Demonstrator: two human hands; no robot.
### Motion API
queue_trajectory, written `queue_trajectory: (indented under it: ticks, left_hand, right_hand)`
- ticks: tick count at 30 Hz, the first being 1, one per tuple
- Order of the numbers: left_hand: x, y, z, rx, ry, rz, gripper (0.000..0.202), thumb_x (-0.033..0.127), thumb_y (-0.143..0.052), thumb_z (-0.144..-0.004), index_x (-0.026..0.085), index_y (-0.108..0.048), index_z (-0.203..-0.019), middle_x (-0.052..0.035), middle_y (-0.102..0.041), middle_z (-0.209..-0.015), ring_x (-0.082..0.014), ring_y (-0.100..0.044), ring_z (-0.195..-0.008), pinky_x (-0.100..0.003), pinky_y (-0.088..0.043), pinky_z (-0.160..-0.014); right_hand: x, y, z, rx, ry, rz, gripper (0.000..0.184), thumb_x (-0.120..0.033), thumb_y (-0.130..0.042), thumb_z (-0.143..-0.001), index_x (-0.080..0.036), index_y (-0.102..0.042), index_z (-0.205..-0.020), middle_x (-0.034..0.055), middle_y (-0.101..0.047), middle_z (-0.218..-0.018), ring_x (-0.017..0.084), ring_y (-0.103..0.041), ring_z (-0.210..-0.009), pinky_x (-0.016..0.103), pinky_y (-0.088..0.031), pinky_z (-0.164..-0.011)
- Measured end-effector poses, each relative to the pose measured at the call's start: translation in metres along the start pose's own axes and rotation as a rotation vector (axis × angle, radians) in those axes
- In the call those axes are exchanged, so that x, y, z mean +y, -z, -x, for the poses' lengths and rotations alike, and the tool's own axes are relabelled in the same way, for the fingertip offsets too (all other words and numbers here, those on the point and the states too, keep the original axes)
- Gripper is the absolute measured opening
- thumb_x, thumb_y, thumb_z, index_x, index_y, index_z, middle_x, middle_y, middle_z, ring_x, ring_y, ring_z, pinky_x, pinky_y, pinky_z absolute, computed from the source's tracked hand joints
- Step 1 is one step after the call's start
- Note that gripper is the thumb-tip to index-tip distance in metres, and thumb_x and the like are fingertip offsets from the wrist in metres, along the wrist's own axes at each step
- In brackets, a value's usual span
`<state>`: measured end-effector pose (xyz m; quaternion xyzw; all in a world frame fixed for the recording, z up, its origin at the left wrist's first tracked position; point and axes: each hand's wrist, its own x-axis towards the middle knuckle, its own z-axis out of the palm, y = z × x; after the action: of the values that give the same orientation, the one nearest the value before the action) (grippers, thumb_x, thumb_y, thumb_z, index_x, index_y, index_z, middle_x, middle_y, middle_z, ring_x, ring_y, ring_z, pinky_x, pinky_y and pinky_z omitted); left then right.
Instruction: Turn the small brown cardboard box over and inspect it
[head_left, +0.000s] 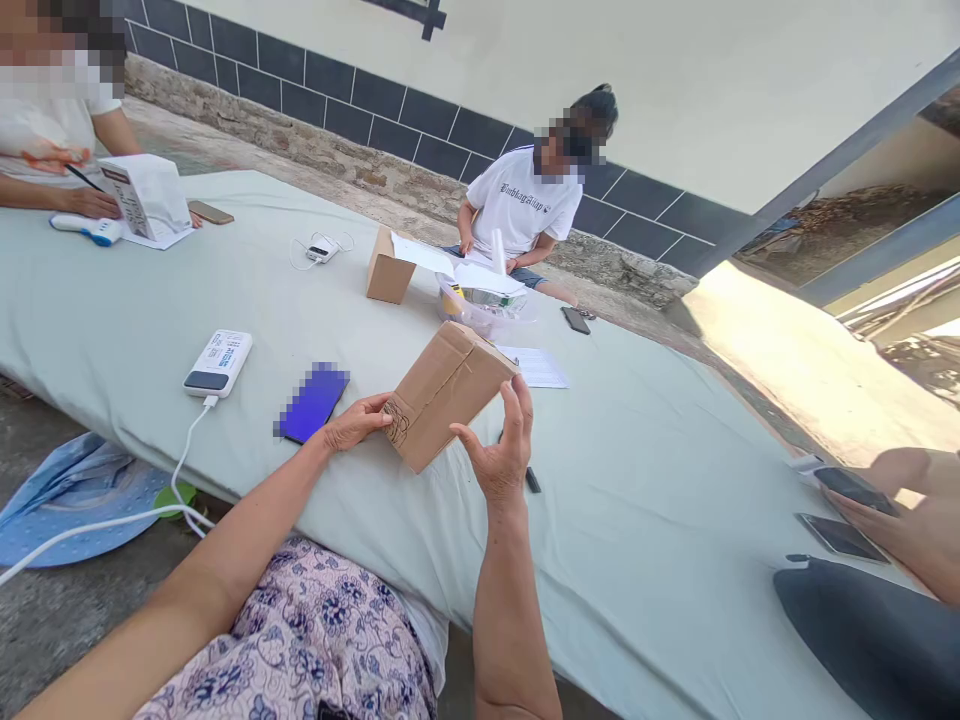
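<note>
A brown cardboard box [454, 390] is tilted between my two hands over the table's near side. My left hand [356, 422] grips its lower left corner, with the thumb beside a patch of dark looped scribble on the cardboard. On the other end is my right hand [504, 450], its fingers curled at the right edge and its thumb spread toward the front face. Past my right wrist lies a black pen [532, 480], partly hidden. A phone with a blurred blue screen [313, 402] rests near my left hand. Behind the box lies a printed sheet [544, 368].
A white power bank [219, 362] with a cable trails off the cloth-covered table [645, 500] at left. Further back stand a plastic basket [487, 312] with papers and a small carton [388, 268]. People sit at far left, opposite and right; phones lie near them.
</note>
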<state>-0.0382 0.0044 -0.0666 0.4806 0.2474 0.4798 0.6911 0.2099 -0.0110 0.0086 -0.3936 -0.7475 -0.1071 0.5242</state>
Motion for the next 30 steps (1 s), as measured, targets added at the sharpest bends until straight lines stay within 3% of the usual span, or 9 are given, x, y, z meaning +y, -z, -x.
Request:
queue_trajectory:
  ticks: [2,5,9,13,18,24,27,30]
  left_hand:
    - [0.000,0.000,0.000,-0.001,-0.002,-0.007,0.066,0.044,-0.085,-0.072,0.021,-0.069,-0.131,-0.0119,-0.068,-0.136,-0.0361,-0.052,-0.139,-0.047,-0.041,-0.112]
    - [-0.002,0.001,0.000,0.005,-0.002,0.003,0.067,0.043,-0.086,-0.071,0.021,-0.070,-0.131,-0.0124,-0.068,-0.137,-0.0368,-0.052,-0.138,-0.049,-0.040,-0.113]
    - [-0.005,0.002,-0.001,0.009,0.002,0.038,0.065,0.042,-0.085,-0.073,0.022,-0.069,-0.132,-0.0117,-0.067,-0.139,-0.0362,-0.053,-0.138,-0.049,-0.039,-0.114]
    - [-0.013,0.006,-0.005,0.086,-0.003,0.082,0.065,0.042,-0.084,-0.075,0.022,-0.067,-0.134,-0.0122,-0.064,-0.143,-0.0360,-0.053,-0.137,-0.050,-0.038,-0.115]
    - [-0.017,0.007,-0.006,0.149,-0.105,0.030,0.080,0.044,-0.085,-0.072,0.028,-0.056,-0.145,-0.0108,-0.051,-0.156,-0.0366,-0.039,-0.148,-0.051,-0.031,-0.120]
    - [-0.014,-0.004,0.003,0.157,-0.150,-0.254,0.127,0.047,-0.092,-0.061,0.027,-0.020,-0.164,-0.0141,-0.014,-0.172,-0.0401,-0.019,-0.156,-0.052,-0.019,-0.127]
    - [-0.015,-0.009,0.004,0.220,-0.183,-0.413,0.134,0.042,-0.095,-0.056,0.026,-0.017,-0.164,-0.0143,-0.013,-0.172,-0.0405,-0.011,-0.158,-0.053,-0.011,-0.129]
    - [-0.016,-0.011,0.003,0.257,-0.204,-0.437,0.129,0.039,-0.094,-0.058,0.027,-0.021,-0.163,-0.0144,-0.019,-0.169,-0.0402,-0.013,-0.157,-0.054,-0.012,-0.129]
  right_hand:
    - [0.004,0.003,-0.007,-0.006,-0.014,-0.007,0.074,-0.056,-0.065,-0.091,-0.028,-0.036,-0.153,0.0172,-0.053,-0.145,0.033,-0.053,-0.136,0.060,-0.048,-0.107]
    - [0.007,0.007,-0.014,0.050,-0.016,0.041,0.062,-0.054,-0.062,-0.094,-0.026,-0.046,-0.147,0.0153,-0.060,-0.131,0.031,-0.059,-0.124,0.057,-0.049,-0.104]
    - [0.003,0.012,-0.024,0.059,-0.023,-0.007,0.047,-0.055,-0.060,-0.095,-0.024,-0.057,-0.129,0.0143,-0.060,-0.133,0.032,-0.057,-0.131,0.058,-0.047,-0.108]
    - [-0.008,0.013,-0.032,0.087,-0.009,-0.089,0.026,-0.047,-0.063,-0.095,-0.023,-0.064,-0.106,0.0074,-0.071,-0.107,0.026,-0.068,-0.108,0.051,-0.052,-0.099]
    - [-0.023,0.004,-0.036,0.078,-0.061,-0.025,0.029,-0.053,-0.066,-0.092,-0.023,-0.067,-0.090,0.0042,-0.072,-0.091,0.024,-0.068,-0.095,0.047,-0.051,-0.094]
    - [-0.033,-0.014,-0.047,0.042,-0.110,0.018,0.032,-0.057,-0.067,-0.090,-0.024,-0.067,-0.087,0.0018,-0.072,-0.090,0.021,-0.064,-0.091,0.041,-0.046,-0.094]
    - [-0.039,-0.018,-0.048,0.037,-0.131,0.041,0.035,-0.059,-0.067,-0.089,-0.024,-0.067,-0.087,0.0023,-0.072,-0.090,0.021,-0.064,-0.090,0.042,-0.046,-0.095]
    - [-0.044,-0.017,-0.047,0.023,-0.133,0.054,0.033,-0.058,-0.067,-0.089,-0.024,-0.069,-0.087,0.0029,-0.072,-0.092,0.022,-0.065,-0.092,0.043,-0.047,-0.097]
